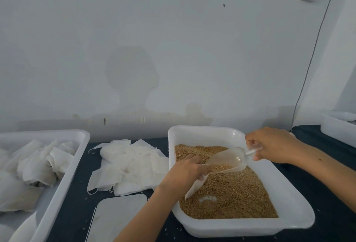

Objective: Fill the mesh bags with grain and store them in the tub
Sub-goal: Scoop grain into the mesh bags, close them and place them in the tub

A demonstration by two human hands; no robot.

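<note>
A white tray point(294, 220) on the right holds brown grain point(231, 197). Over it my right hand point(273, 145) grips the handle of a clear plastic scoop point(227, 159) with some grain at its lip. The scoop tilts down to the left, into the mouth of a white mesh bag point(195, 186) that my left hand point(185, 172) holds open; the bag hangs down onto the grain. A pile of empty mesh bags point(131, 164) lies on the dark table between the trays. The white tub point(77, 157) at the left holds several filled bags point(32, 166).
A flat grey-white scale or lid point(119, 216) lies at the front, between tub and tray. Another white container point(339, 126) stands at the far right. A cable point(312, 58) runs down the wall from a socket. Loose grains dot the dark tabletop.
</note>
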